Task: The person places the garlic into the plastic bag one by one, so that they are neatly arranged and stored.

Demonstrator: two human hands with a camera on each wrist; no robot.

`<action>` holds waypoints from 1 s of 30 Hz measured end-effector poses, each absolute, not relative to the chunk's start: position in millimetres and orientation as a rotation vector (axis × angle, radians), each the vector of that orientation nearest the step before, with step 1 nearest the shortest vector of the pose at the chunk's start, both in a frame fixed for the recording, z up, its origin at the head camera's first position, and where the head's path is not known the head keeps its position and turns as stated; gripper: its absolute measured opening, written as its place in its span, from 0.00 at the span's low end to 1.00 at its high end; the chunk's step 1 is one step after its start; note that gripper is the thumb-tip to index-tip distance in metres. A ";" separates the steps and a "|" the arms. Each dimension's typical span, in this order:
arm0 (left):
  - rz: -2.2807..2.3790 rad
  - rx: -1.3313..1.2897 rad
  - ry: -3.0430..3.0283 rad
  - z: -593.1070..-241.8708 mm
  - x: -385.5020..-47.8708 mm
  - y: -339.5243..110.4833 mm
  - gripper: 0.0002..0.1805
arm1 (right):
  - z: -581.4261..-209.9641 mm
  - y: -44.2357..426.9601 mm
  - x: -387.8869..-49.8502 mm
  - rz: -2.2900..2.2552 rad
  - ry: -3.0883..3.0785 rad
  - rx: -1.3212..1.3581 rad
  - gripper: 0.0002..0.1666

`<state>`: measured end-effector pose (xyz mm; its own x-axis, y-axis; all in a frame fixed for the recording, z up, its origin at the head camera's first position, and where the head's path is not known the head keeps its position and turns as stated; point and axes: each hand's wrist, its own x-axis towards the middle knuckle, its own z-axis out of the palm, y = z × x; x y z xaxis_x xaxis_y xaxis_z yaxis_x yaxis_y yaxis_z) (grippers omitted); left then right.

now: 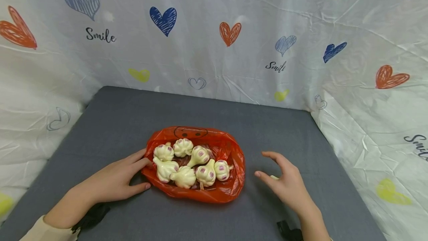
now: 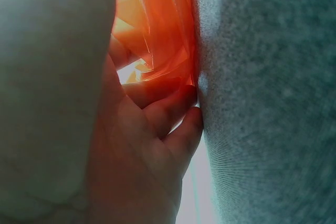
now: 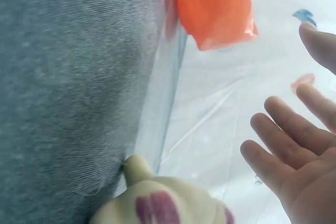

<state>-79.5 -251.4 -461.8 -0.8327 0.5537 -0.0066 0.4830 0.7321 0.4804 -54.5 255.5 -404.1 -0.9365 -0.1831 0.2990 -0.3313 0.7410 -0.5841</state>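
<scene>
A red plastic bag (image 1: 214, 195) sits on the grey table with its mouth spread wide, and several garlic bulbs (image 1: 184, 177) lie inside it. At the bag's left side, my left hand (image 1: 115, 181) touches the rim with extended fingers, the thumb close to the lower left edge. The left wrist view shows those fingers (image 2: 163, 111) against the orange-red plastic (image 2: 157, 30). Right of the bag and apart from it, my right hand (image 1: 285, 181) holds nothing, its fingers and thumb spread. One loose garlic bulb (image 3: 163, 203) lies near it, mostly hidden behind that hand in the head view.
The grey tabletop (image 1: 207, 111) reaches back to a white curtain (image 1: 200, 58) printed with hearts and lettering. More of this sheet hangs along the left and right sides. A dark strap (image 1: 289, 231) shows near the right wrist.
</scene>
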 end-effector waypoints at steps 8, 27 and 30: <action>0.719 0.829 2.777 -460.2 -77.9 -250.4 0.26 | -408.7 264.5 -47.1 1.028 -2.754 0.302 0.35; 0.711 0.835 2.783 -459.2 -78.2 -250.3 0.26 | -412.3 288.6 -33.6 0.971 -2.783 0.115 0.33; 0.708 0.838 2.787 -459.0 -78.4 -249.9 0.27 | -415.4 291.8 -31.9 0.993 -2.796 0.085 0.34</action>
<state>-78.4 -249.9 -459.0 -0.8335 0.5525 -0.0045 0.4833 0.7331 0.4785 -31.9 291.8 -415.4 -0.9834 0.0039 0.1816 -0.1115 0.7763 -0.6204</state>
